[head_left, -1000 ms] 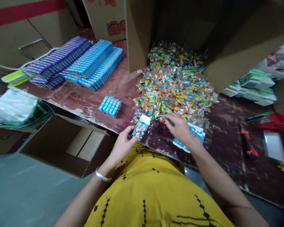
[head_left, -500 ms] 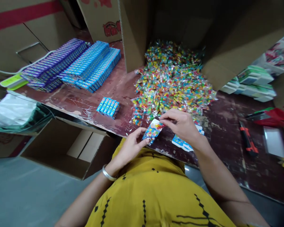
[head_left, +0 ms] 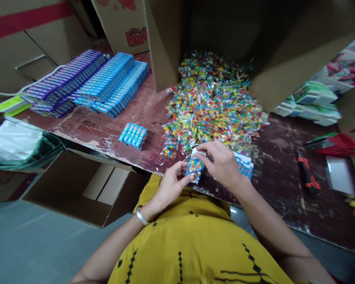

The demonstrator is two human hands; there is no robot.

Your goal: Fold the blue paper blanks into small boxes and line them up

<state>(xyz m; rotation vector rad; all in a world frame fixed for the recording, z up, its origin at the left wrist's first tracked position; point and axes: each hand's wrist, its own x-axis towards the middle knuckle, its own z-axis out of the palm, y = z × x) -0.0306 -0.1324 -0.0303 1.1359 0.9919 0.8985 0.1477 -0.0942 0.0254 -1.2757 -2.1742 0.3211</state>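
Note:
My left hand point(head_left: 172, 182) grips the lower end of a small blue printed box point(head_left: 194, 167) at the near edge of the table point(head_left: 284, 185). My right hand point(head_left: 221, 162) is pinched on the box's white top flap. Just beyond lies a big heap of colourful candy packets point(head_left: 215, 106), spilling from a tipped cardboard carton point(head_left: 165, 43). A few flat blue boxes point(head_left: 244, 164) lie under my right wrist. A short row of closed blue boxes point(head_left: 133, 135) stands to the left.
Long rows of purple boxes point(head_left: 62, 81) and blue boxes point(head_left: 112, 85) fill the far left. An open cardboard carton point(head_left: 77, 185) sits below the table edge. On the right lie an orange utility knife point(head_left: 307, 176), green-white boxes point(head_left: 313, 102) and a red item point(head_left: 337, 144).
My right hand came back from the candy heap to the top of the box. Both hands with the box shifted right and closer to me.

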